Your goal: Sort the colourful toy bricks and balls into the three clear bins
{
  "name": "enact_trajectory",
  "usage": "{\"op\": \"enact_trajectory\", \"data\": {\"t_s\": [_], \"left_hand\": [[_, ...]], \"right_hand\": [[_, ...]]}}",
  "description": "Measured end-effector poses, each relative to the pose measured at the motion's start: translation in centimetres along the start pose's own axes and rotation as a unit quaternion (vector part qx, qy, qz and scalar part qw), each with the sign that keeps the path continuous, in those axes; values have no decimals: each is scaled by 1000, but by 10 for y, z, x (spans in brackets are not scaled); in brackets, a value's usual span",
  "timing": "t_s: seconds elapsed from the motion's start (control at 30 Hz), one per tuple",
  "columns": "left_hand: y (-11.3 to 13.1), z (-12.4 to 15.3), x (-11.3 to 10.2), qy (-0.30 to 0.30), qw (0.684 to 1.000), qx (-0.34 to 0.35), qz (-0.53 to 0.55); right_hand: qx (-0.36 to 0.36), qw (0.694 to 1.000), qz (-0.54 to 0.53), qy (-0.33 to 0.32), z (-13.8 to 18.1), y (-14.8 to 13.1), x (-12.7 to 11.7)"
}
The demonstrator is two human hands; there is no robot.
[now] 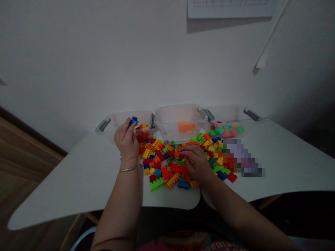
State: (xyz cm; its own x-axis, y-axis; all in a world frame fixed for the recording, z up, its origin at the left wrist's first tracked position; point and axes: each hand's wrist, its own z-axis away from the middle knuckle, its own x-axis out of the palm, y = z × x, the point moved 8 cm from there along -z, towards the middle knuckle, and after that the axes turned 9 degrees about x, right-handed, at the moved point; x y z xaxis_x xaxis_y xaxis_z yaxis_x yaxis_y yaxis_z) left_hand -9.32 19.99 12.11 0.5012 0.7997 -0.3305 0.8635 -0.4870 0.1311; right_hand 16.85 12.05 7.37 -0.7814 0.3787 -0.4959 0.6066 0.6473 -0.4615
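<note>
Near the left clear plastic bin (143,115): left hand (126,142), grip pinching a small, knobbed blue plastic piece (134,120).
On the multicoloured plastic brick pile (180,168): right hand (196,163), curled; cannot tell whether its grip holds anything.
White surface (91,174): extends both sides; pile just short of front edge; bins line the rear.

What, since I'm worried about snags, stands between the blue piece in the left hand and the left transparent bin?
Nothing visible: the blue piece, held by the left hand, shows against the left transparent bin, whose top looks open. One view leaves the piece's exact depth uncertain.
</note>
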Motion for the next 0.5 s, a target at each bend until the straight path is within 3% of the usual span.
{"op": "enact_trajectory", "data": {"t_s": [0.17,0.5], "left_hand": [[3,5,21,-112,991,-16,-69],[11,11,32,-146,982,-51,-112]], "right_hand": [[10,1000,-6,4,-1,0,-2],[23,1000,-3,-14,0,2,2]]}}
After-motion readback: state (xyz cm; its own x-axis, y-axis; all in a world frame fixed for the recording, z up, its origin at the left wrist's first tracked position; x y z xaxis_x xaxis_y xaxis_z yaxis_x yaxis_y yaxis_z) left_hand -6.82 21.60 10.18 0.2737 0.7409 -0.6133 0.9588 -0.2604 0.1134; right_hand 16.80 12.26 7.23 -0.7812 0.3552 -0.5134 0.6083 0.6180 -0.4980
